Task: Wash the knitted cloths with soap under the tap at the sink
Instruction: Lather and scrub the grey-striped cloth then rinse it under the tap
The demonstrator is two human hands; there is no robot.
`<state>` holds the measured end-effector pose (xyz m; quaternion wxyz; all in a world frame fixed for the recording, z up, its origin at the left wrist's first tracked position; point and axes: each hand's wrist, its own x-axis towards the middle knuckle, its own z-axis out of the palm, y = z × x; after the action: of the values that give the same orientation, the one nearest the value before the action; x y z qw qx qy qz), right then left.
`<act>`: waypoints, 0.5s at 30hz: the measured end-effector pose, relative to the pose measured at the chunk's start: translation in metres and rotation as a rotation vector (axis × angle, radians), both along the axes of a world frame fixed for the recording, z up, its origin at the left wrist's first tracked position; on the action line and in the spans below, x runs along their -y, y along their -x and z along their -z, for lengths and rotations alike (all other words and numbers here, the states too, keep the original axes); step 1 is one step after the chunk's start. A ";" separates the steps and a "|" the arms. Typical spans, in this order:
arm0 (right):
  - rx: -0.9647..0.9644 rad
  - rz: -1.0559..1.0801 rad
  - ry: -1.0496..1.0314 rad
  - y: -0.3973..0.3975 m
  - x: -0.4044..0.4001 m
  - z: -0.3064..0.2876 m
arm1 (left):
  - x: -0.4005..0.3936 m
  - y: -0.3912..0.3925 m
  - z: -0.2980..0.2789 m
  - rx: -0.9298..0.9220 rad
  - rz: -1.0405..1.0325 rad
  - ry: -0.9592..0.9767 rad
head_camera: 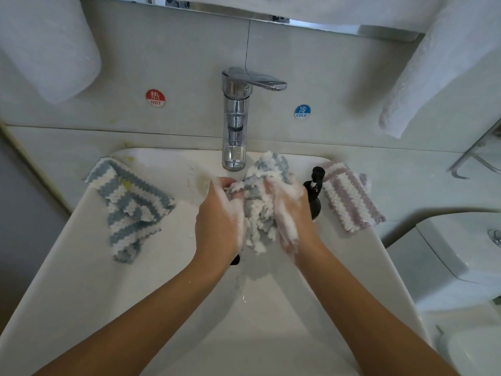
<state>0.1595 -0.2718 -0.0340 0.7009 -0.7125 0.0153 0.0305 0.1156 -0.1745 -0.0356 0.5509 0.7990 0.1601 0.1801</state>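
Blue-and-white striped knitted cloth (260, 204), full of foam, was gripped by my left hand (221, 218) and right hand (288, 213) over the white sink (81, 267). I judged two remained: another blue-striped cloth (130, 207) left, a pink-striped cloth (349, 196) right.
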 end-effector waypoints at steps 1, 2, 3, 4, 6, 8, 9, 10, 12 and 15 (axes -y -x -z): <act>-0.006 -0.018 0.004 0.000 -0.001 0.001 | 0.001 0.000 -0.001 0.022 -0.030 0.001; 0.027 -0.048 0.036 0.000 0.000 0.001 | 0.002 0.000 -0.004 0.041 -0.056 0.015; 0.062 -0.083 0.101 0.002 -0.002 -0.001 | 0.002 0.001 -0.005 0.052 -0.077 0.029; 0.108 -0.123 0.212 0.004 -0.005 -0.001 | 0.003 0.001 -0.008 0.058 -0.091 0.043; 0.193 -0.207 0.425 0.014 -0.009 -0.002 | 0.004 0.002 -0.011 0.062 -0.108 0.049; 0.207 -0.278 0.491 0.027 -0.014 -0.004 | 0.002 0.000 -0.012 0.064 -0.134 0.017; 0.174 -0.318 0.467 0.031 -0.016 -0.005 | -0.001 -0.002 -0.012 0.065 -0.154 0.017; 0.150 -0.348 0.440 0.033 -0.016 -0.009 | -0.005 -0.005 -0.011 0.065 -0.171 0.030; 0.054 -0.390 0.347 0.036 -0.017 -0.014 | -0.014 -0.010 -0.007 0.053 -0.180 0.063; -0.204 -0.302 0.127 0.030 -0.019 -0.023 | -0.005 -0.004 -0.004 0.024 -0.147 0.095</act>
<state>0.1298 -0.2524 -0.0112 0.6368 -0.7427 -0.0189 0.2063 0.1192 -0.1692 -0.0312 0.5753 0.7559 0.2199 0.2220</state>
